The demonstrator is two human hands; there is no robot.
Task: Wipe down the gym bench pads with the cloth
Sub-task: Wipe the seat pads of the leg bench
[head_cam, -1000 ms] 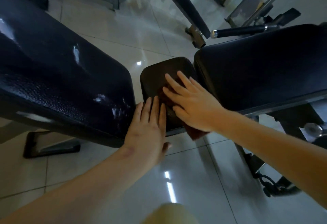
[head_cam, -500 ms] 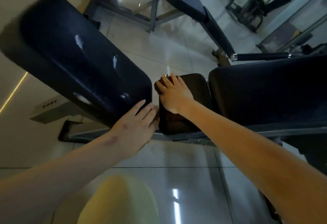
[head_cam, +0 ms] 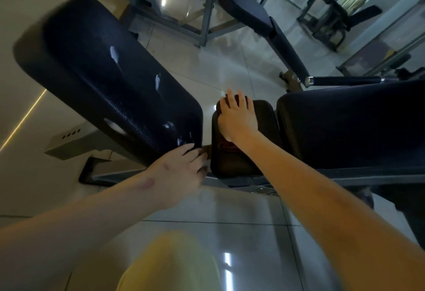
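We see the right hand (head_cam: 236,119) flat, fingers slightly spread, pressing the reddish cloth (head_cam: 226,145) onto the small middle pad (head_cam: 246,162). The cloth shows at the fingertips and under the wrist, so we read its long axis as running away from the person. Left hand (head_cam: 181,170): fingers near straight, tips touching the lower end of the tilted back pad (head_cam: 110,77). The seat pad (head_cam: 345,125) sits just right of the small pad.
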